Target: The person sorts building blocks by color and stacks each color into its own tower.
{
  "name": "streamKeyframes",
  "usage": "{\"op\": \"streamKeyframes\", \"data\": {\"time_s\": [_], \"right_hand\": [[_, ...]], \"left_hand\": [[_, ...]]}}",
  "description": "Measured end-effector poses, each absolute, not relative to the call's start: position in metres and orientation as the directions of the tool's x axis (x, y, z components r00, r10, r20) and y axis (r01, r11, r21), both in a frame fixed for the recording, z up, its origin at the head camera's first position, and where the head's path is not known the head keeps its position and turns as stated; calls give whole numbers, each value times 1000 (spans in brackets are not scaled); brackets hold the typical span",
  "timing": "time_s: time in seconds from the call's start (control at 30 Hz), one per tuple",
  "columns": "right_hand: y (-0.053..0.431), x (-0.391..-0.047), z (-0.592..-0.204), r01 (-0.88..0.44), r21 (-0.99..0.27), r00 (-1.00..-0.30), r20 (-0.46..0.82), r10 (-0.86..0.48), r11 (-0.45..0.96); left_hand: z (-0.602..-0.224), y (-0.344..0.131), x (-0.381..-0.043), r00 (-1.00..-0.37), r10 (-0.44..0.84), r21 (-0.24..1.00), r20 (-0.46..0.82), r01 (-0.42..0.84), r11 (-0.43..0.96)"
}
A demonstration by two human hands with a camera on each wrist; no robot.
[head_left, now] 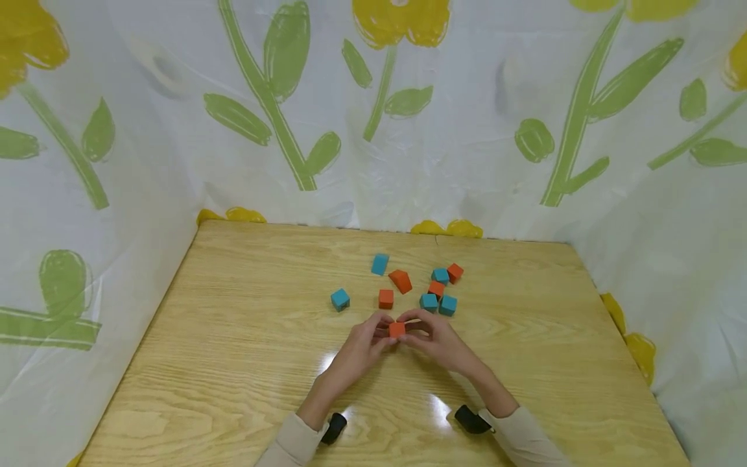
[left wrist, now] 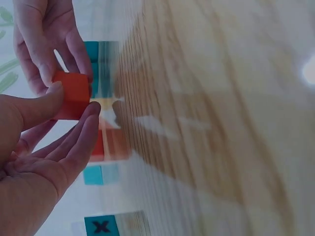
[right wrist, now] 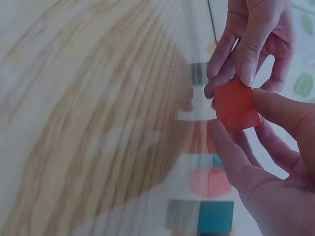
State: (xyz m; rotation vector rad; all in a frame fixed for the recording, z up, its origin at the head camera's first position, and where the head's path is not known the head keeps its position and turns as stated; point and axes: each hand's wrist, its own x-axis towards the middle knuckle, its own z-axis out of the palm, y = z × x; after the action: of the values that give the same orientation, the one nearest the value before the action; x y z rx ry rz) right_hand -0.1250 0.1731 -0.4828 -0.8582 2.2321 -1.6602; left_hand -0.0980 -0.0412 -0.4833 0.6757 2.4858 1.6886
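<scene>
The left hand and right hand both have fingers clamped on one orange cube, seemingly just above the bench, farther from the bench's far edge than the scattered orange and blue blocks.

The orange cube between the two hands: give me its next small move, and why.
Probably lower the orange cube gently onto the light-brown wooden table: the left hand and right hand both pinch it, and the wrist views appear to show it raised off the surface.
</scene>
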Motion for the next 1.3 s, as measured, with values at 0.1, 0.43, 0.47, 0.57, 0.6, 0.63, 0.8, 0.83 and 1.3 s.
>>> {"op": "streamKeyframes", "data": {"time_s": [0.1, 0.43, 0.47, 0.57, 0.6, 0.63, 0.8, 0.83, 1.3], "right_hand": [[167, -123, -485, -309, -932, -801, 147, -580, 191], [147, -121, -494, -250, -955, -818, 119, -563, 162], [145, -120, -495, -242, -957, -820, 113, -561, 161], [139, -119, -496, -197, -969, -824, 81, -561, 150], [137, -118, -496, -193, -970, -822, 78, -564, 147], [135, -118, -496, -186, -972, -821, 72, -567, 146], [122, -118, -497, -194, -971, -795, 71, -603, 141], [119, -118, -497, -196, -970, -789, 70, -611, 142], [95, -118, -495, -238, -961, -740, 84, -667, 144]], "left_hand": [[-485, -47, -95, -903, 388, 903, 184, 311, 296], [-490, -67, -91, -912, 386, 928, 137, 254, 272], [-490, -69, -90, -913, 385, 930, 137, 253, 268], [-490, -76, -89, -912, 383, 926, 143, 260, 274], [-490, -78, -88, -912, 384, 923, 145, 264, 279], [-490, -80, -87, -913, 382, 921, 144, 265, 286], [-488, -93, -82, -919, 364, 903, 150, 277, 327], [-488, -95, -82, -920, 361, 900, 153, 280, 334], [-483, -121, -74, -919, 367, 872, 141, 291, 393]]}}
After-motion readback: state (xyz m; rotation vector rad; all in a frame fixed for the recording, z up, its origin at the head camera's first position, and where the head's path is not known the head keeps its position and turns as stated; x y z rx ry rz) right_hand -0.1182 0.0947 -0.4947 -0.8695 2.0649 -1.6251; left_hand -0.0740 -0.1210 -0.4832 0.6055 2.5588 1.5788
